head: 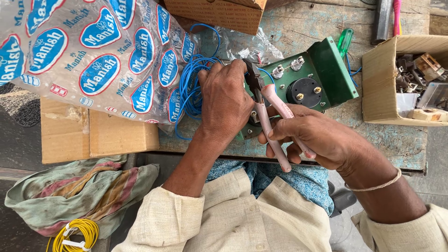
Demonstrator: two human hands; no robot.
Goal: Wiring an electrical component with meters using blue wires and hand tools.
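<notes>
My right hand [322,140] grips the pink handles of a pair of pliers [268,116], whose dark jaws point up at the green metal panel [322,74]. That panel carries a round black part and several screw terminals. My left hand [226,100] rests on the panel's left end, its fingers closed on blue wire [191,88] that loops out to the left. The plier jaws sit right beside my left fingertips. Part of the panel is hidden under both hands.
A large printed plastic bag [93,56] lies at the left over a cardboard box [93,135]. An open carton of metal parts [410,79] stands at the right. A folded cloth [79,191] and a yellow wire coil [77,233] lie lower left.
</notes>
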